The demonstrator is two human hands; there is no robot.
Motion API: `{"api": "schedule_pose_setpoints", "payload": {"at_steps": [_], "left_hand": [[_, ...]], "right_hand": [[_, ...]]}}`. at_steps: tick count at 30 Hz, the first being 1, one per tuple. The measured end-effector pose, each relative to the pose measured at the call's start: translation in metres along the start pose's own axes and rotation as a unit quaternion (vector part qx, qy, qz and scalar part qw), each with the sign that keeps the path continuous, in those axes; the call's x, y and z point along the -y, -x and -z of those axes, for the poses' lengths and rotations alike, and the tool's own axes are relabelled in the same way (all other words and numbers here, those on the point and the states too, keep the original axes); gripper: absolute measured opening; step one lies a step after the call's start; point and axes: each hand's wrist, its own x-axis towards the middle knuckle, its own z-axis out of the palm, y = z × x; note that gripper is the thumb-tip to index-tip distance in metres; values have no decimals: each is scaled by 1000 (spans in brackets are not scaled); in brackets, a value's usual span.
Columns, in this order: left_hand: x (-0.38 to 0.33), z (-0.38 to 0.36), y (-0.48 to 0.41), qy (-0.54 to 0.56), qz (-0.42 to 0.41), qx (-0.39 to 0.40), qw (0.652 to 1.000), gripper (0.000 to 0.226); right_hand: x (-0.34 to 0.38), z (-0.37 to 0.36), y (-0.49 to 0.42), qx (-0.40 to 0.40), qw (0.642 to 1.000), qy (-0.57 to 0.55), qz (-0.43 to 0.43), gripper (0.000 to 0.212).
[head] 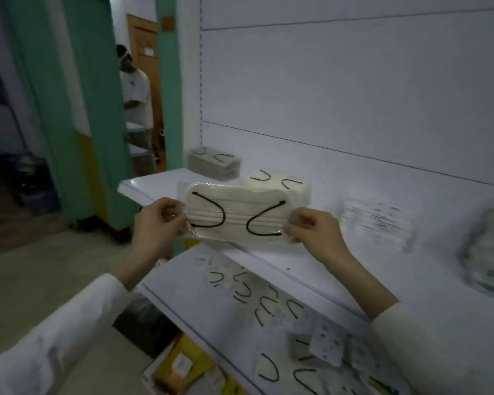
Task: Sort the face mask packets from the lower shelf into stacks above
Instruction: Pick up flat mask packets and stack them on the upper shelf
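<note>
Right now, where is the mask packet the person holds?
The mask packet is mid-frame in the head view, pinched between left hand and right hand, before the cream stack on the upper shelf.

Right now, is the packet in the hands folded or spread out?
Spread out. The left hand and right hand pinch opposite ends of the mask packet, and its full width shows flat.

No legible text on the mask packet or upper shelf

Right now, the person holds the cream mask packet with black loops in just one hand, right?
Not quite. The head view shows both hands on the cream mask packet: the left hand pinches one end, the right hand the other.
</note>
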Motion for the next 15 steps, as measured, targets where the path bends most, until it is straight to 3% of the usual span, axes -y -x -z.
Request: {"api": "schedule_pose_setpoints", "payload": {"at_steps": [7, 15], "left_hand": [[64, 117, -90, -11, -19, -45, 999, 17], [120, 164, -206, -63, -40, -14, 997, 21]], "right_hand": [[43, -149, -62, 24, 999, -20, 12, 19], [64, -246, -130, -12, 1000, -3, -12, 6]]}}
